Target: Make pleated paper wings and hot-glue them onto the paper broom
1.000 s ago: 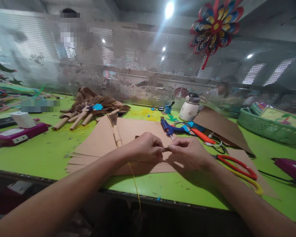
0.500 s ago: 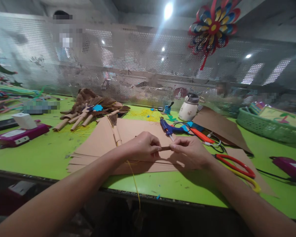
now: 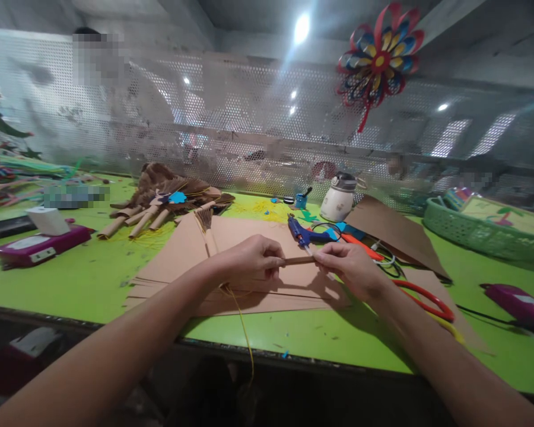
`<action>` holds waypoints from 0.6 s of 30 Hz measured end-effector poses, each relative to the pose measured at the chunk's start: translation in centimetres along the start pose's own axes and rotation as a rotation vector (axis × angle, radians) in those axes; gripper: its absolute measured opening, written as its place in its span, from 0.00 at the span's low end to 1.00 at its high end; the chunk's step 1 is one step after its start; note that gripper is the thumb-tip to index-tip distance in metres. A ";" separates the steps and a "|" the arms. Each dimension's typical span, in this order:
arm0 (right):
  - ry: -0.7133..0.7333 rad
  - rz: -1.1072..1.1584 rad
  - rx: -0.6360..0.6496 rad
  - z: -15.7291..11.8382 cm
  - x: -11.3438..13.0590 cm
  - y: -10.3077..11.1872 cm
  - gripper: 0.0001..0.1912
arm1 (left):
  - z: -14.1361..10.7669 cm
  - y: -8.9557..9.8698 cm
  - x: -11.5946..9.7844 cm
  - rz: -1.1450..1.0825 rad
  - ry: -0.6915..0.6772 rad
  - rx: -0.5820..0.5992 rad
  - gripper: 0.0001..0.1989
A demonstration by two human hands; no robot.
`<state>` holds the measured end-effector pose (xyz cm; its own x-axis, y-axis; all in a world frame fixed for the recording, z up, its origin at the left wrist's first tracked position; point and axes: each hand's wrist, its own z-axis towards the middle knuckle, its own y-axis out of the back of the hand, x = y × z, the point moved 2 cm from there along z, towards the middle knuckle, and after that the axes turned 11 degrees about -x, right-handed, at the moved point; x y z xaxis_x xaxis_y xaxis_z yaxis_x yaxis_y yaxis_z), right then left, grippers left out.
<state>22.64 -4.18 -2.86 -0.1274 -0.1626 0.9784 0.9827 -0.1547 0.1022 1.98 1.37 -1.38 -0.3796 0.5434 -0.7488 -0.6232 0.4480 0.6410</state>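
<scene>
A: Where is the paper strip now, and how is it held?

B: The narrow brown strip [image 3: 299,260] is held between the two hands, above the stack of paper sheets [image 3: 169,261]. One end is pinched by the closed fingers of the left hand [image 3: 257,256]; the other is pinched between thumb and fingers of the right hand [image 3: 349,264].

A: What may be considered as done?

B: At the back left of the table [image 3: 93,279], several paper rolls [image 3: 142,224] with fringed ends are gathered in a pile; these seem mostly made. One slimmer fringed roll [image 3: 210,240] is laid on the sheets, its lower part being hidden by the left arm.

A: And what is left?

B: The strip is judged to be at an early stage, since no joining to another piece can be seen. The glue gun [image 3: 299,230] is gripped by neither hand, and the scissors [image 3: 431,301] are lying beside the right forearm. How much work remains cannot be told.
</scene>
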 end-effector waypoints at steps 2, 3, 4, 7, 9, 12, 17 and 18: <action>-0.042 0.044 0.037 0.0 0.0 -0.1 0.12 | 0.0 0.1 0.0 -0.086 0.023 0.023 0.08; -0.058 0.067 0.051 -0.1 0.0 -0.2 0.12 | 0.1 0.2 0.0 -0.127 0.036 0.028 0.07; -0.067 0.084 0.059 -0.1 0.0 -0.2 0.12 | 0.1 0.3 -0.1 -0.163 0.049 0.033 0.07; -0.066 0.113 0.058 -0.1 0.0 -0.3 0.11 | 0.0 0.5 -0.4 -0.228 0.078 0.031 0.06; -0.058 0.159 0.061 -0.1 0.1 -0.4 0.10 | -0.2 0.5 -0.7 -0.223 0.077 0.014 0.06; -0.073 0.256 0.087 -0.3 0.2 -0.5 0.10 | -0.2 0.1 -0.9 -0.131 0.044 -0.024 0.06; -0.020 0.217 0.086 -0.7 0.6 -1.2 0.11 | -0.2 -0.5 -0.9 -0.060 0.032 -0.083 0.07; -0.010 0.204 0.068 -0.7 0.6 -1.3 0.12 | -0.2 -0.6 -0.8 -0.062 0.043 -0.087 0.06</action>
<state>21.13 -4.79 -2.50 0.0760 -0.1737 0.9819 0.9948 -0.0535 -0.0865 2.54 0.51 -1.21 -0.3661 0.4847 -0.7943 -0.7025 0.4158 0.5776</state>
